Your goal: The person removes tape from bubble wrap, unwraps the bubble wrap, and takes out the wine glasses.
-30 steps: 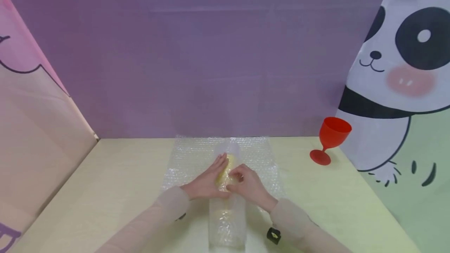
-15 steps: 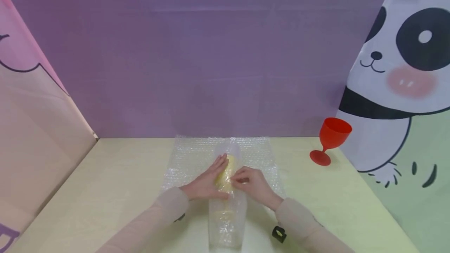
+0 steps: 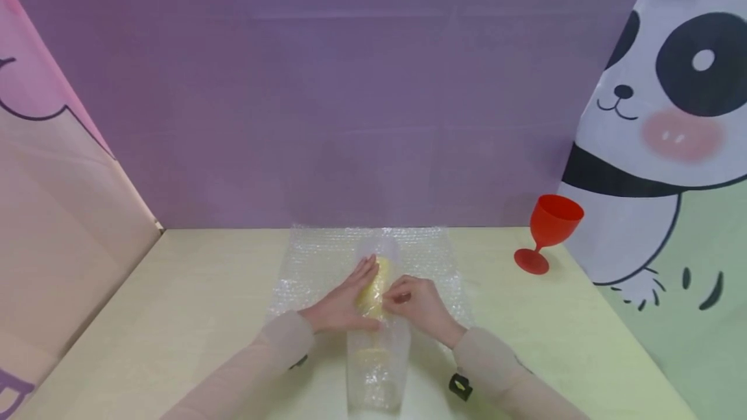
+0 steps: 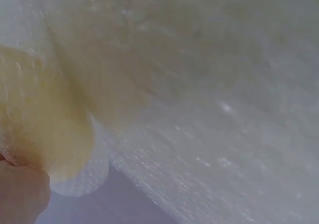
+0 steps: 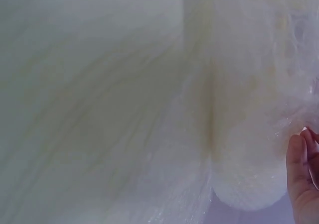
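A yellow object (image 3: pixel 379 275) lies lengthwise in the middle of the table, rolled in clear bubble wrap (image 3: pixel 373 384). Its kind is hidden by the layers. My left hand (image 3: pixel 344 303) rests on the roll's left side, fingers straight and thumb spread across it. From the right, my right hand (image 3: pixel 421 306) pinches at the wrap over the yellow part with thumb and forefinger. In the right wrist view a tiny white spot shows at the fingertips (image 5: pixel 298 149); I cannot tell what it is. The left wrist view shows part of a hand (image 4: pixel 22 191) against the yellow part.
A flat stretch of bubble wrap (image 3: pixel 423 248) reaches from under the roll to the table's back edge. On the right stands a red goblet (image 3: pixel 551 222). A purple backdrop (image 3: pixel 373 115) rises behind the table (image 3: pixel 192 290), with printed cloths at both sides.
The right hand has shifted slightly to the right, and its thumb and forefinger have come together at the wrap. My left hand stays in place on the roll.
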`<state>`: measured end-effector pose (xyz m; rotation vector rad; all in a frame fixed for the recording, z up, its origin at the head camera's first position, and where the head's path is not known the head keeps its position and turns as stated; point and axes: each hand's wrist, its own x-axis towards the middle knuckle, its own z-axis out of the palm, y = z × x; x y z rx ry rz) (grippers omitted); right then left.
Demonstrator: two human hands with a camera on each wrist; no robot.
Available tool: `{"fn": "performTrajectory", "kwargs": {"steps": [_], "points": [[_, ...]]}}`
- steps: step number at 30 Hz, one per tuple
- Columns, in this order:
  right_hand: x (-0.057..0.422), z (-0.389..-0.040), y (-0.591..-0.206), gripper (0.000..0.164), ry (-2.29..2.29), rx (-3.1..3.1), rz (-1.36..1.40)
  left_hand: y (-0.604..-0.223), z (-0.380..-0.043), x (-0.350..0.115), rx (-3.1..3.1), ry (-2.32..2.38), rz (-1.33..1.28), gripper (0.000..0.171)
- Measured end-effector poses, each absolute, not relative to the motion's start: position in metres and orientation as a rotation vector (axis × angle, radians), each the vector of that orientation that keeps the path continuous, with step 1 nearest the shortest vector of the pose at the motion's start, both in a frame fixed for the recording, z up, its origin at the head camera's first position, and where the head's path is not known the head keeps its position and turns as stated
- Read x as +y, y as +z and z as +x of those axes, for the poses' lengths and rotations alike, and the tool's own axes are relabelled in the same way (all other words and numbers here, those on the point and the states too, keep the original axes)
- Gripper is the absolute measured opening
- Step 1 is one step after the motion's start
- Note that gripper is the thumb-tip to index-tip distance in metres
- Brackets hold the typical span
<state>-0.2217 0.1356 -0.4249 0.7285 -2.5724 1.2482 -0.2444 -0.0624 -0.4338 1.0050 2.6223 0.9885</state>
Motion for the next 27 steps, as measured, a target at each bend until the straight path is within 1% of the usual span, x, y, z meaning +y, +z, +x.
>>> {"fn": "performTrajectory", "kwargs": {"steps": [7,15,24,27], "points": [[0.1355,-0.2227,-0.427,0.01,1.258,-2.533,0.746,-0.4346,-0.2444,-0.0633,2.636,0.997,1.041,0.108],[0.1369,-0.2238,-0.4286,0.01,1.284,-2.52,0.749,-0.4341,-0.2426,-0.0625,2.628,1.023,1.019,0.108],[0.1385,-0.2249,-0.4283,0.015,1.209,-2.567,0.799,-0.4319,-0.2406,-0.0589,2.648,0.988,1.012,0.107],[0.1394,-0.2254,-0.4286,0.013,1.186,-2.555,0.833,-0.4318,-0.241,-0.0575,2.655,0.97,1.006,0.107]]}}
